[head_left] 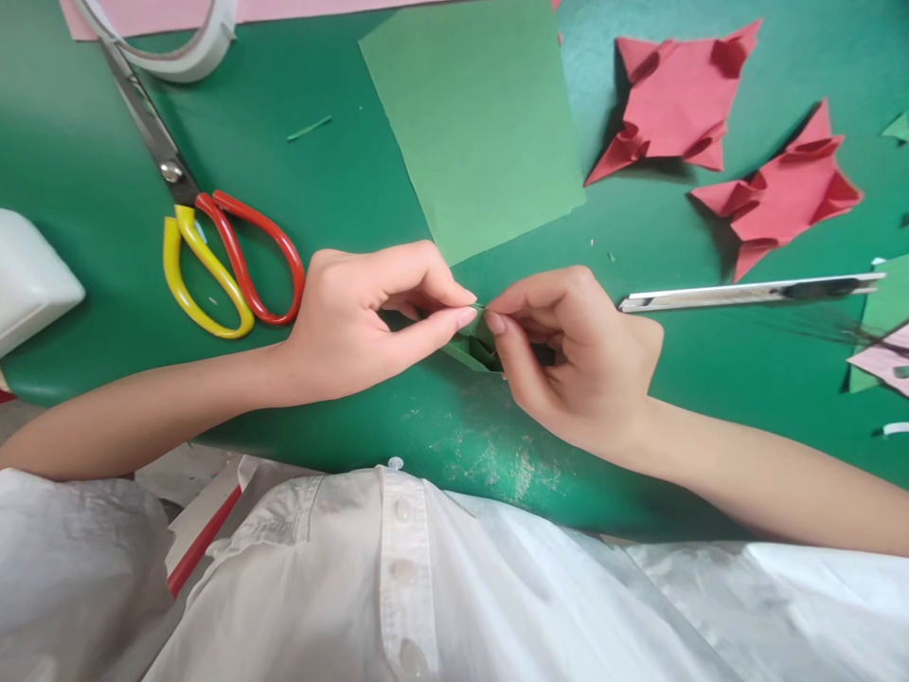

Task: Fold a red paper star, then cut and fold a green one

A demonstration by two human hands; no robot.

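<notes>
Between my hands is a piece of folded green paper (470,353), close to the near edge of the table. My left hand (376,317) pinches its upper edge between thumb and forefinger. Right beside that, my right hand (568,350) grips the same edge, also between thumb and fingertips. Both hands hide much of the paper, so its full shape does not show. Just beyond the hands lies a flat sheet of green paper (490,123).
Scissors (203,213) with one red and one yellow handle lie left, under a tape roll (191,57). At right are two folded red paper shapes (678,99) and a slim utility knife (745,292). A white object (32,279) stands far left; pink paper (298,8) lies behind.
</notes>
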